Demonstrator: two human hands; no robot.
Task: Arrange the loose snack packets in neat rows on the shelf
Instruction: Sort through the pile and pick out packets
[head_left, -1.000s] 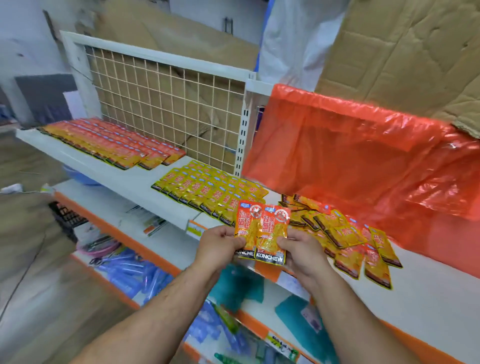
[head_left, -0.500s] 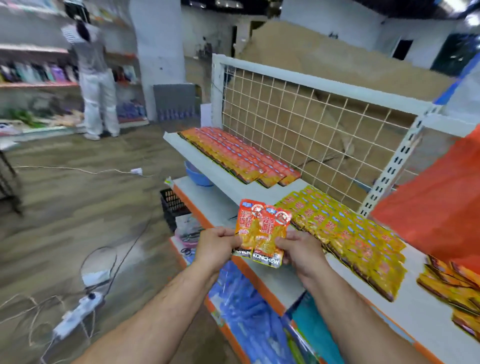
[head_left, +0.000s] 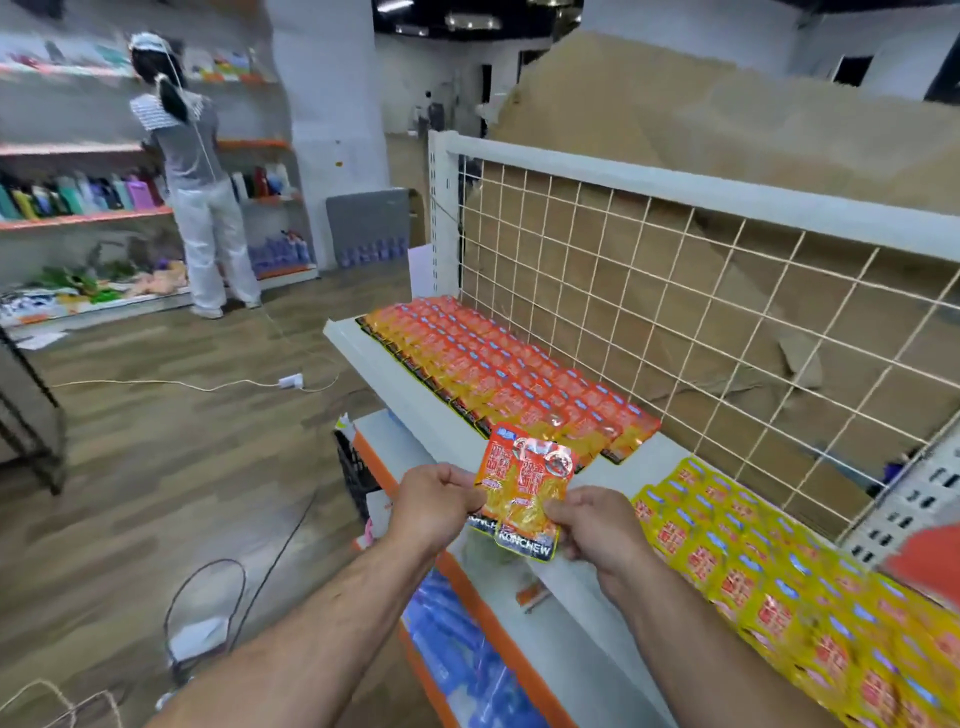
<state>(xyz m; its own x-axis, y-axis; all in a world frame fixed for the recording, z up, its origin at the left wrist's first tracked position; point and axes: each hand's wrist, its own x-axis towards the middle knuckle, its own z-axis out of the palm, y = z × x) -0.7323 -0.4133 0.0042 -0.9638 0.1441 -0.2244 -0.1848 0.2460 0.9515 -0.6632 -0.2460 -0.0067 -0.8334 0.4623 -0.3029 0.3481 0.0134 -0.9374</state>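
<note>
A person stands at a white metal shelf (head_left: 384, 384) and holds two orange-red foil snack packets (head_left: 524, 488) up in the air over its front edge. The pair sits just in front of the near end of a laid-out block of matching orange-red packets (head_left: 498, 374), which lie flat in tidy overlapping rows along the shelf. The two held packets are upright and overlap each other, and the front one has a black band at the bottom reading KONCHEW.

The left hand (head_left: 436, 501) pinches the left side of the pair with curled fingers. The right hand (head_left: 597, 525) pinches the lower right corner. Each grip is clamped on the packets, and they touch nothing else.

To the right of the hands, a second block of yellow foil packets (head_left: 769, 571) lies in rows on the same shelf, with a bare strip of white between the two blocks. A cream wire-mesh back panel (head_left: 675, 291) rises behind the shelf, with crumpled brown cardboard (head_left: 727, 130) piled beyond it. A corner of red plastic sheet (head_left: 930, 561) shows at the right edge.

Below, an orange-edged lower shelf (head_left: 415, 649) carries blue wrapped goods, too blurred to identify. Across the wooden floor (head_left: 156, 467), where a white cable and power strip (head_left: 291, 382) lie, another person in a grey top and white trousers (head_left: 200, 197) faces a far wall of shelves.
</note>
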